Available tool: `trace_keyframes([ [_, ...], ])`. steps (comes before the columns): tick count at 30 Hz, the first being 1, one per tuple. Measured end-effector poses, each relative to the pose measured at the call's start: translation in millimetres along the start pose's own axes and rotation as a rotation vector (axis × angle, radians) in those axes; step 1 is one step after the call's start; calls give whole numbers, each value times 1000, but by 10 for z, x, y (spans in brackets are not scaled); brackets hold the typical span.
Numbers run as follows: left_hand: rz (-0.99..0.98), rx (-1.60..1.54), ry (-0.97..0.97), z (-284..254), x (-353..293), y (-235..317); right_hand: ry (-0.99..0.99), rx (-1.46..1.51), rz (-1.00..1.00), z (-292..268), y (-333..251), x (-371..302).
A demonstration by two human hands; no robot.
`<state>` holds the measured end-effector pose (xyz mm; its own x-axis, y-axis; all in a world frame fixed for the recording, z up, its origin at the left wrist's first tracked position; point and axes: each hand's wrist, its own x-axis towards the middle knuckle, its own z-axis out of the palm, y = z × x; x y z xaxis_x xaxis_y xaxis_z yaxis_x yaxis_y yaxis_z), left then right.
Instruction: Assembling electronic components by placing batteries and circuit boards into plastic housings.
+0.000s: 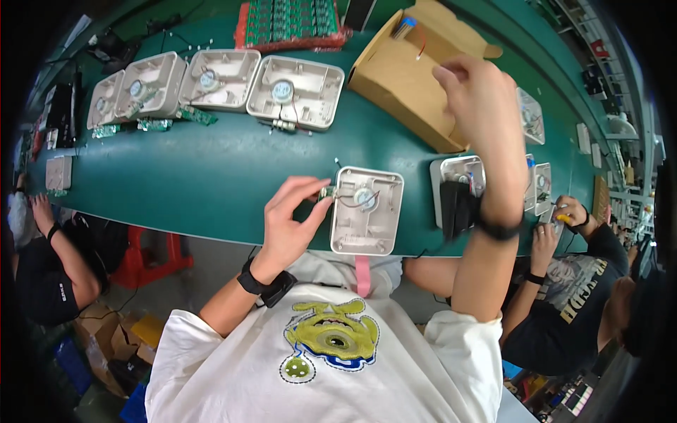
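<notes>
My left hand [293,211] pinches a small green circuit board [326,193] at the left edge of a white plastic housing [367,233]. The housing lies open side up at the table's near edge. Inside it sits a round speaker [365,199], and thin wires run between it and the board. My right hand [483,95] is raised over the near right part of an open cardboard box [388,77]. Its fingers are loosely bent and apart, with nothing visible in them. A blue battery [405,28] with a red lead and white connector lies at the box's far left.
Several white housings with speakers [296,92] stand in a row at the far left. Behind them lies a stack of green circuit boards [293,21] on red wrap. Right of me is another housing with a black item [457,208]. Co-workers sit on both sides [564,275].
</notes>
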<state>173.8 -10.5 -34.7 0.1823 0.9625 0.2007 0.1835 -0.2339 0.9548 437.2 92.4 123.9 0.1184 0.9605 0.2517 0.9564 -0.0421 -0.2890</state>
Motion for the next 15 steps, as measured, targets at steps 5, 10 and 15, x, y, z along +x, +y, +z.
trace_keyframes([
  [5,126,58,21,-4,-7,-80,-53,197,-25,827,626,857],
  [10,105,33,-2,-2,3,-50,-276,407,-28,816,633,916],
  [15,27,-39,-46,-9,19,-31,-159,746,42,546,590,625],
])
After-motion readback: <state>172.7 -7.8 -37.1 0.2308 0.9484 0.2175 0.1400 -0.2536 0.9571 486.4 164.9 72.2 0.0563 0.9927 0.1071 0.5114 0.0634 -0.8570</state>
